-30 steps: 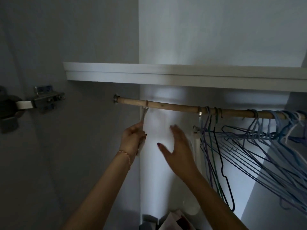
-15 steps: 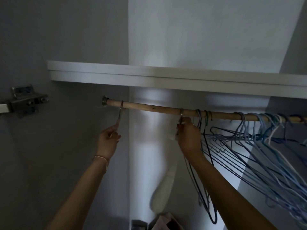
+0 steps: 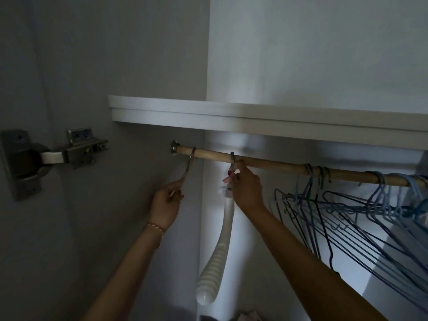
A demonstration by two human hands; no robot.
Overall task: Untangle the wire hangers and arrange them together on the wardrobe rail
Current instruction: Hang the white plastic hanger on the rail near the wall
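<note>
A round wooden wardrobe rail (image 3: 266, 162) runs from a metal socket (image 3: 174, 147) on the grey side panel at about nine o'clock down toward three o'clock, under a white shelf board (image 3: 254, 117). The left hand (image 3: 165, 205) is closed around the lower shank of a thin metal hanger hook (image 3: 190, 163) that loops over the rail close to the socket, at ten o'clock from the hand. The right hand (image 3: 246, 188) pinches the neck of a second metal hook (image 3: 232, 159) on the rail just to the right of the first; its fingertips (image 3: 236, 174) are closed on the stem just under the rail. From that hook hangs a white plastic hanger (image 3: 217, 251) with a ribbed, rounded shoulder end, seen edge-on and reaching toward six o'clock between the two forearms. The tangled bundle of blue, purple and dark wire hangers (image 3: 347, 218) hangs on the rail at three o'clock from the right hand, well apart from the two hooks, their frames crossing and slanting toward four o'clock. A thin beaded bracelet (image 3: 154, 228) circles the left wrist. A metal door hinge (image 3: 53, 156) sits on the panel at nine o'clock.
</note>
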